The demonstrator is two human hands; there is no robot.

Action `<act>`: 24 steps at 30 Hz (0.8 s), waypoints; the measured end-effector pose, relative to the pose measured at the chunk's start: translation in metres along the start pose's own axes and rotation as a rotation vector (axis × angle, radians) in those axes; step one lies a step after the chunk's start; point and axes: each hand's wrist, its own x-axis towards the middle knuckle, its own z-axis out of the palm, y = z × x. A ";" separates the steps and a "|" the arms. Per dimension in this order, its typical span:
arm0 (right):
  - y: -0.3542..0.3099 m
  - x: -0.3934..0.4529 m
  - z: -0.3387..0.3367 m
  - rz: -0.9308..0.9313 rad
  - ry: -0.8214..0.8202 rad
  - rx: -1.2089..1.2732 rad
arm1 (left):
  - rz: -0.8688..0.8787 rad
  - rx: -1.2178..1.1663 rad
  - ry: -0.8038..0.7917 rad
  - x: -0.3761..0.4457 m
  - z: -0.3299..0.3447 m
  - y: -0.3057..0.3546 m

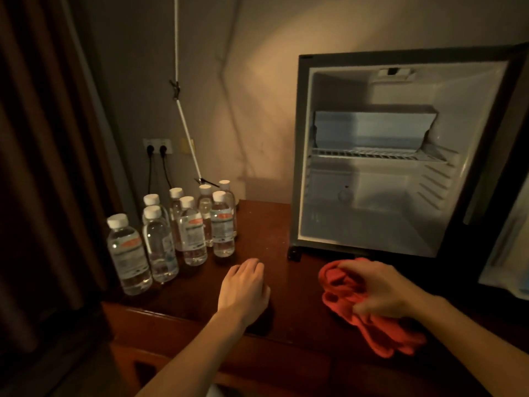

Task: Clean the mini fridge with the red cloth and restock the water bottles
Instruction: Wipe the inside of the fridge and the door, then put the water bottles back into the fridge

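The red cloth [363, 308] is gripped by the right hand [380, 290] before the open fridge [372, 156]; the empty left hand [243, 287] is rested, fingers curled, on bare surface [286, 224] beside the bottles [177, 230].

A dark reddish-brown polished wooden surface [266, 224] fills the lower middle of the view, its front edge moulded. Behind it rises a plain beige wall [257, 96], lit warmly from the right. A white double wall socket [158, 146] sits low on the wall with two black plugs [156, 150] in it, their black cables hanging straight down. A thin white cord [186, 130] hangs down the wall and slants right below a dark clip. A heavy dark brown curtain [43, 153] covers the left side.
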 end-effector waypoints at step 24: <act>-0.179 0.188 0.113 0.282 0.248 0.019 | -0.326 0.060 0.076 -0.061 -0.017 -0.139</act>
